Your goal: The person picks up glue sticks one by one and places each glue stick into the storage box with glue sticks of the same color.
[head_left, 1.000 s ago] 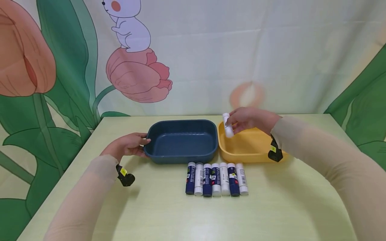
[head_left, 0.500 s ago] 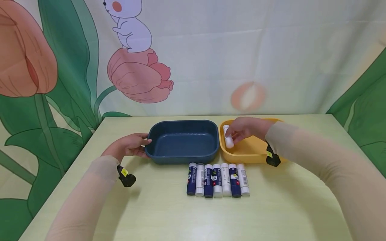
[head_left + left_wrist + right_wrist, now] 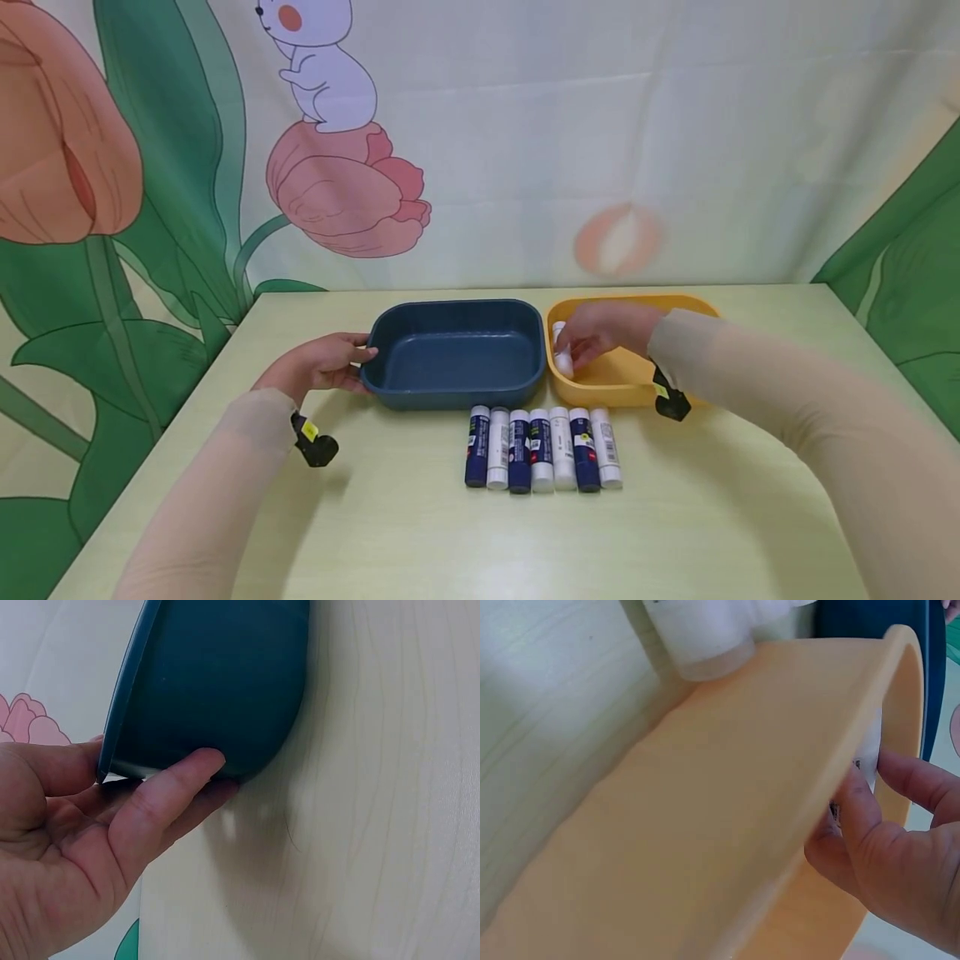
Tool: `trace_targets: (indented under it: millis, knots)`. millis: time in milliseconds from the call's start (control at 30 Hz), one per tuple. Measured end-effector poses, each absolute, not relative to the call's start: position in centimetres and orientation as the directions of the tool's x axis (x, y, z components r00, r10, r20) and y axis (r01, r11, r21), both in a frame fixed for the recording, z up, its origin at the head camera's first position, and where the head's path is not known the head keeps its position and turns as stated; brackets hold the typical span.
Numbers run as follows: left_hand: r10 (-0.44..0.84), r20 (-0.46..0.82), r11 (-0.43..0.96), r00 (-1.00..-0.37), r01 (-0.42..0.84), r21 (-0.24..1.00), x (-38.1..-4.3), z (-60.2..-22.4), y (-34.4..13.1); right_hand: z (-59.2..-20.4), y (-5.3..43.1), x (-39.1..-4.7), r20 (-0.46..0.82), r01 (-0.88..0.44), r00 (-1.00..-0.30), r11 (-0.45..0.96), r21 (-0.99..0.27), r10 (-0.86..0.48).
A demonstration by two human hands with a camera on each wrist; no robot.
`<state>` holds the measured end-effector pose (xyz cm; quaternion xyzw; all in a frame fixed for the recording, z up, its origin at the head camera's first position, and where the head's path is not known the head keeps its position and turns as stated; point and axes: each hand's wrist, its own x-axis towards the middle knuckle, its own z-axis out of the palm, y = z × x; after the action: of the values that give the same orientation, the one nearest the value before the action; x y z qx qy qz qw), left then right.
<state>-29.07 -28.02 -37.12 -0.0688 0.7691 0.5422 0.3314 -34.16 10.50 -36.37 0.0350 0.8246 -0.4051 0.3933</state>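
Glue stick, white, one, capped cylinder: inside the left end of the yellow tray, close to its left wall, lying roughly front to back. Whether it touches the tray floor I cannot tell from here.

Grip: my right hand pinches the stick between thumb and fingers, below the rim; the right wrist view shows only part of the barrel, the tray wall covering the rest.

Handling, as I judge it: light, stiff plastic, smooth enough to slip or roll, hardly fragile. Best hold: mid-barrel, thumb opposing the fingers, leaving the ends free.

Yellow tray: oblong, rounded corners, raised wall; probably rigid and light enough to shift if I knock it.

Blue tray: same general form, just beside the yellow one on its left. My left hand holds its left end, thumb at the rim, fingers against the outer wall.

Row of glue sticks: seven, lying side by side in front of the trays, dark blue and white barrels mixed, printed labels, too small for me to read.

Table: pale, wood-grained. Backdrop cloth behind, printed with tulips, leaves and a white animal.
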Motion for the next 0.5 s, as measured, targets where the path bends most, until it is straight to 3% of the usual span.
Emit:
trace_targets:
  millis: [500]
  knots:
    - [0.245,-0.585,0.409,-0.773,-0.465,0.785,-29.15,-37.26,-28.15,-37.19,10.01,-33.65,-0.668,0.372,-0.709,0.686,-0.626,-0.226]
